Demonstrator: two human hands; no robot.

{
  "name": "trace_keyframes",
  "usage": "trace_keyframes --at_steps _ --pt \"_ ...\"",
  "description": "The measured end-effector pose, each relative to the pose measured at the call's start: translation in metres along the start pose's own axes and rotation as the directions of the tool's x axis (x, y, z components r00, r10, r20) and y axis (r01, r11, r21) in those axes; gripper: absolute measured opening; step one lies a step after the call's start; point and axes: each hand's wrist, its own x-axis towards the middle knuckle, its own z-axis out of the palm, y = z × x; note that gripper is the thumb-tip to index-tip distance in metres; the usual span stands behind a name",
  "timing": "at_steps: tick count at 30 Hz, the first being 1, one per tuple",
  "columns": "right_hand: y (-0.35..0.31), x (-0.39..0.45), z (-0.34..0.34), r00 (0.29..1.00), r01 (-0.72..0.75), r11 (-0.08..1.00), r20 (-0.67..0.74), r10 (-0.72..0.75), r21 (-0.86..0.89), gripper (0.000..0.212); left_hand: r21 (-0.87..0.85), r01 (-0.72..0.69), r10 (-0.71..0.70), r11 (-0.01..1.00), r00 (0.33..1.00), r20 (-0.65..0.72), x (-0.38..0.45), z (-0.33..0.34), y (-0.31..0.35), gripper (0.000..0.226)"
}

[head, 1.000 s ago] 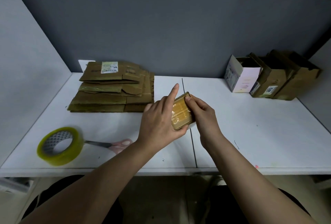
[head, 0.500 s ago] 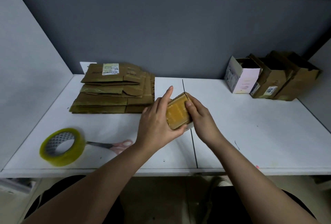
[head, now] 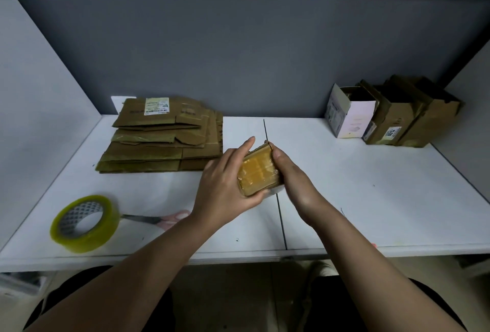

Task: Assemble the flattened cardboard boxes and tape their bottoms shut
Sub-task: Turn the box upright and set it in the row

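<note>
Here, at the centre of the view, two bare hands hold one small cardboard box (head: 259,171) just above the white table (head: 371,199), its taped bottom turned up toward the camera. The left hand (head: 225,185) cups the box from the 9 o'clock side, fingers stretched along its far edge and thumb tucked under the near corner. The right hand (head: 289,172) presses against the 3 o'clock side, fingers curled onto the box's edge. Held between both palms like this, the box seems braced so the glossy tape can be smoothed down over the flaps; that is a judgement, not something shown.

Moving outward, at about 8 o'clock, near the table's front edge, one roll of clear tape (head: 84,223) stands tilted on its rim, and one pair of scissors (head: 161,218) with pink handles lies just beside it, blades toward the roll. Both sit within easy reach of the left hand, likely for the next box.

At 10 o'clock, one stack of flattened boxes (head: 161,138) lies waiting; the exact count of sheets cannot be told. At 2 o'clock, against the grey back wall (head: 238,39), assembled boxes lean in a row: one white box (head: 350,116) and at least two brown boxes (head: 405,122), kept well apart from the unfinished pile.
</note>
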Motion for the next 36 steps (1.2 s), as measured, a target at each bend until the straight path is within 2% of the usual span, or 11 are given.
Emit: trace_keyframes --at_steps 6,9,13,16,20,23,27,29,31,34,36 --pt "0.007 0.005 -0.016 0.982 -0.177 0.984 0.066 0.175 0.018 0.064 -0.048 -0.157 0.157 0.986 0.988 -0.016 -0.004 -0.005 0.003 0.084" --pt "0.009 0.007 -0.014 0.986 -0.161 0.987 -0.057 0.159 -0.024 0.056 -0.078 -0.152 0.151 0.985 0.988 -0.013 -0.004 -0.008 -0.002 0.083" --pt "0.016 0.016 -0.02 0.934 -0.017 0.996 -0.358 -0.017 -0.091 0.052 -0.039 -0.06 0.063 0.997 0.996 0.065 -0.001 -0.007 -0.013 0.08" --pt "0.019 0.014 -0.015 0.908 0.075 0.989 -0.401 -0.12 -0.126 0.04 -0.268 0.173 -0.109 0.948 0.966 0.236 -0.004 0.003 -0.01 0.092" --pt "0.027 0.005 0.01 0.872 0.143 0.976 -0.445 -0.203 -0.164 0.035 -0.721 0.532 -0.409 0.444 0.836 0.365 -0.005 0.009 0.013 0.079" --pt "0.028 0.0 0.024 0.838 0.202 0.945 -0.455 -0.302 -0.256 0.042 -0.789 0.575 -0.604 0.217 0.714 0.355 0.004 0.015 0.012 0.044" --pt "0.028 -0.007 0.042 0.842 0.295 0.828 -0.279 -0.462 -0.477 0.056 -0.835 0.541 -0.73 -0.101 0.53 0.432 0.015 0.012 -0.008 0.043" --pt "0.031 -0.011 0.052 0.879 0.28 0.818 -0.208 -0.429 -0.502 0.068 -0.833 0.55 -0.762 -0.066 0.512 0.398 0.014 0.008 -0.015 0.043" --pt "0.027 -0.015 0.056 0.916 0.259 0.91 -0.215 -0.338 -0.324 0.07 -0.831 0.556 -0.753 0.022 0.556 0.352 0.011 0.006 -0.017 0.041" --pt "0.016 -0.013 0.044 0.953 0.136 0.991 -0.274 -0.127 0.013 0.039 -0.809 0.537 -0.648 0.24 0.709 0.279 0.004 0.004 -0.012 0.036" --pt "0.018 -0.004 0.03 0.939 0.094 0.994 -0.337 -0.074 0.046 0.033 -0.771 0.51 -0.531 0.381 0.803 0.269 0.001 0.003 -0.003 0.041"
